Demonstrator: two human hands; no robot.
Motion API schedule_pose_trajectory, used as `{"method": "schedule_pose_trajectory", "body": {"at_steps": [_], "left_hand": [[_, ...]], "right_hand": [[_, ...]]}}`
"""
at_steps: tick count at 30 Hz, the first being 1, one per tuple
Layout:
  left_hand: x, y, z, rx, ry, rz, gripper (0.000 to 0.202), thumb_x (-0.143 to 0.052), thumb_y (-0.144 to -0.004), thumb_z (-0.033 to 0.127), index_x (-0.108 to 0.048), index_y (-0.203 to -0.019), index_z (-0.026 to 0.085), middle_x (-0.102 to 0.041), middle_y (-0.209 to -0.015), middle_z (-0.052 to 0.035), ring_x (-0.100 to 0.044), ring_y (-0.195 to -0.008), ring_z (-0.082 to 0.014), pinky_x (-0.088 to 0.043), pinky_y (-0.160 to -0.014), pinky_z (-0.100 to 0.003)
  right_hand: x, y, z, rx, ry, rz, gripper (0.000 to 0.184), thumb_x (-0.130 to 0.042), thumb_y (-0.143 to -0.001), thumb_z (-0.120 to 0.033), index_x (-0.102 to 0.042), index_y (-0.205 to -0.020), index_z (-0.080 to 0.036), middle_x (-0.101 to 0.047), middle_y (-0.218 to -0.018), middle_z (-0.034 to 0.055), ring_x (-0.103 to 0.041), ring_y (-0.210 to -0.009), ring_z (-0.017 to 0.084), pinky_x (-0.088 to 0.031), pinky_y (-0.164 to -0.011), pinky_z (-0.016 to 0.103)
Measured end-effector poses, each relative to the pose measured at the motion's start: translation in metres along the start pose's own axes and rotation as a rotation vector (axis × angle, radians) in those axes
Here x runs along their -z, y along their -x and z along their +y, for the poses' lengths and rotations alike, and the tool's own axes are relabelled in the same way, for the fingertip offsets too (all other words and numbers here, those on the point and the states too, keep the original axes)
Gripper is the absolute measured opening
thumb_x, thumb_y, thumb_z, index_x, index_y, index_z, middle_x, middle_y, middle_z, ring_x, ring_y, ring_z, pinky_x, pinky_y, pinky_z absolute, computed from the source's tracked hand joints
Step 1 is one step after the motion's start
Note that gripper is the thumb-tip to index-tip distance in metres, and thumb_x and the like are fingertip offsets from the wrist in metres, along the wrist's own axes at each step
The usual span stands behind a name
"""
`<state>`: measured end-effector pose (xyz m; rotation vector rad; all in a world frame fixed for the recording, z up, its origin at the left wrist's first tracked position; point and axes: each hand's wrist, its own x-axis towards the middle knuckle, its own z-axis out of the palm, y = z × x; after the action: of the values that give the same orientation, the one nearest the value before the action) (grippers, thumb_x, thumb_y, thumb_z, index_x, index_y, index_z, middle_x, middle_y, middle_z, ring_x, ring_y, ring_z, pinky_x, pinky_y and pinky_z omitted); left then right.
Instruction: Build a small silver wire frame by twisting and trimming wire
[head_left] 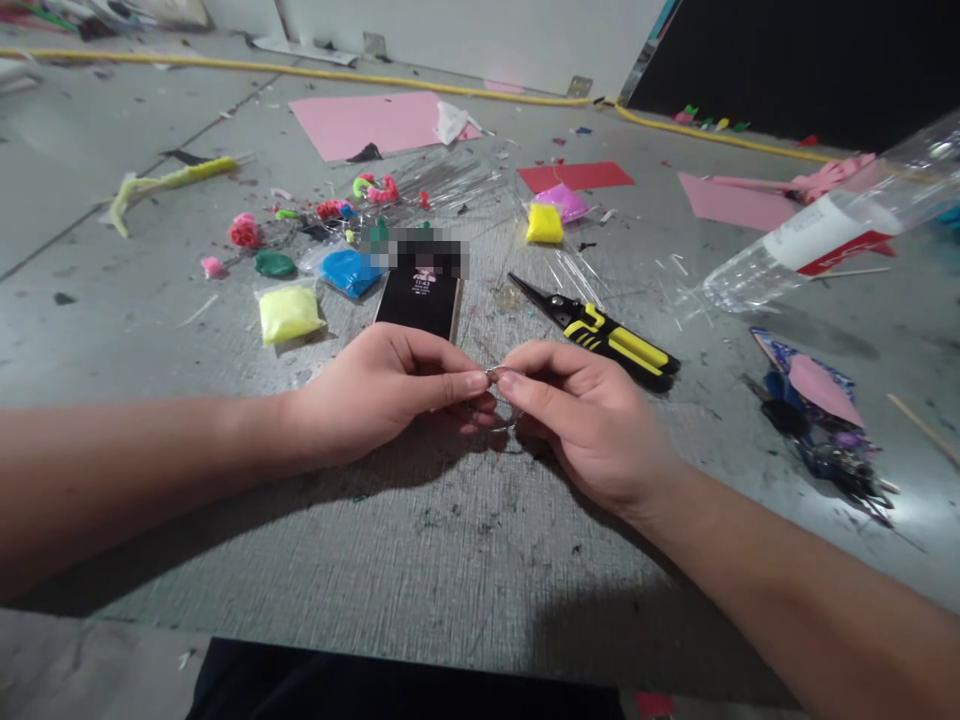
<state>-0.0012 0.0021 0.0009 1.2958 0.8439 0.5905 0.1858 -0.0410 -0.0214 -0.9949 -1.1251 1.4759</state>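
Note:
Close above the table, my left hand (420, 385) and my right hand (581, 410) meet with thumbs and forefingers pinched. Between them is a thin, silvery loop of wire (504, 428), gripped from both sides. Part of the loop is hidden by the fingers. Just beyond my left hand lies a black phone (420, 295) with its screen lit. Pliers with black and yellow handles (619, 345) rest on the table behind my right hand, jaws pointing away to the left.
Bags of yellow (290, 315) and blue clay (350, 272) lie left of the phone. Wires (450, 185) and coloured bits lie behind. A transparent bottle (810, 245) lies at the right, near a pile of scraps (825, 410). Pink paper (364, 122) and a yellow cable (300, 70) are farther back.

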Motion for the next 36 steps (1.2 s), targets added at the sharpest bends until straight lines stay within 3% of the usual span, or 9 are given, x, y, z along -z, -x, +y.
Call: {"method": "schedule_pose_trajectory", "body": {"at_steps": [3,8,12,14,19,23,28,32,36], "left_hand": [[-0.001,-0.001,0.001,0.015,0.026,0.002,0.016,-0.07,-0.087,0.015,-0.079,-0.073,0.015,-0.08,-0.075,-0.0047,-0.075,-0.069,-0.0129,-0.062,-0.068,-0.021],[0.0,-0.003,0.001,0.03,0.029,0.038,0.013,-0.072,-0.086,0.013,-0.078,-0.075,0.015,-0.077,-0.072,-0.0012,-0.067,-0.061,-0.0061,-0.051,-0.056,-0.011],[0.002,-0.005,0.0,0.069,0.094,0.038,0.004,-0.075,-0.084,0.014,-0.077,-0.088,0.016,-0.076,-0.077,-0.0002,-0.068,-0.065,-0.0076,-0.052,-0.059,-0.014],[0.004,-0.006,0.0,0.083,0.149,0.011,0.003,-0.075,-0.084,0.013,-0.074,-0.086,0.016,-0.074,-0.075,0.0005,-0.069,-0.067,-0.009,-0.054,-0.062,-0.017],[0.008,-0.008,0.001,0.091,0.178,-0.115,0.004,-0.076,-0.081,0.013,-0.072,-0.082,0.014,-0.068,-0.069,0.0023,-0.059,-0.06,-0.0046,-0.045,-0.057,-0.013],[0.011,-0.01,-0.001,0.116,0.19,-0.176,0.003,-0.073,-0.08,0.012,-0.071,-0.079,0.015,-0.068,-0.072,0.0002,-0.061,-0.065,-0.0079,-0.05,-0.065,-0.018],[0.01,-0.008,0.002,0.029,0.008,-0.173,0.005,-0.067,-0.081,0.013,-0.067,-0.078,0.016,-0.068,-0.071,-0.0013,-0.063,-0.065,-0.0122,-0.053,-0.064,-0.024],[0.008,-0.006,0.006,-0.054,-0.177,-0.15,0.008,-0.064,-0.083,0.015,-0.061,-0.075,0.017,-0.063,-0.064,0.0014,-0.06,-0.057,-0.0107,-0.051,-0.056,-0.022],[0.005,-0.004,0.005,-0.096,-0.238,-0.157,0.008,-0.063,-0.085,0.016,-0.058,-0.079,0.017,-0.066,-0.067,0.0011,-0.064,-0.062,-0.0104,-0.052,-0.058,-0.02]], "right_hand": [[0.0,-0.001,0.0,-0.018,-0.011,0.003,0.012,-0.077,-0.082,-0.027,-0.069,-0.081,-0.018,-0.067,-0.071,-0.0033,-0.061,-0.06,0.008,-0.046,-0.052,0.021],[0.001,-0.002,0.0,0.002,0.07,0.051,0.016,-0.077,-0.083,-0.032,-0.07,-0.083,-0.018,-0.061,-0.061,-0.0058,-0.048,-0.048,0.006,-0.038,-0.046,0.021],[0.004,-0.002,0.0,0.041,0.238,0.105,0.022,-0.081,-0.08,-0.036,-0.07,-0.081,-0.017,-0.058,-0.058,-0.0058,-0.045,-0.048,0.006,-0.034,-0.045,0.022],[0.005,-0.001,0.001,0.052,0.246,0.102,0.023,-0.082,-0.08,-0.038,-0.071,-0.083,-0.018,-0.059,-0.06,-0.0054,-0.046,-0.05,0.006,-0.034,-0.045,0.023],[0.006,-0.001,0.003,0.085,0.248,0.07,0.021,-0.082,-0.081,-0.037,-0.072,-0.084,-0.019,-0.058,-0.059,-0.0063,-0.047,-0.047,0.006,-0.036,-0.043,0.022],[0.004,-0.001,0.0,0.102,0.218,0.039,0.023,-0.084,-0.078,-0.038,-0.072,-0.081,-0.019,-0.06,-0.059,-0.0057,-0.049,-0.045,0.006,-0.038,-0.041,0.022],[-0.001,0.001,-0.005,0.058,0.217,0.022,0.027,-0.083,-0.079,-0.042,-0.071,-0.077,-0.017,-0.063,-0.063,-0.0035,-0.053,-0.046,0.007,-0.043,-0.042,0.022],[-0.001,0.002,-0.005,0.046,0.264,0.026,0.028,-0.081,-0.081,-0.044,-0.071,-0.08,-0.018,-0.065,-0.067,-0.0026,-0.054,-0.047,0.008,-0.044,-0.042,0.022],[0.002,0.0,-0.003,0.12,0.324,0.052,0.024,-0.079,-0.083,-0.04,-0.072,-0.081,-0.018,-0.064,-0.067,-0.0033,-0.055,-0.051,0.008,-0.045,-0.047,0.022]]}}
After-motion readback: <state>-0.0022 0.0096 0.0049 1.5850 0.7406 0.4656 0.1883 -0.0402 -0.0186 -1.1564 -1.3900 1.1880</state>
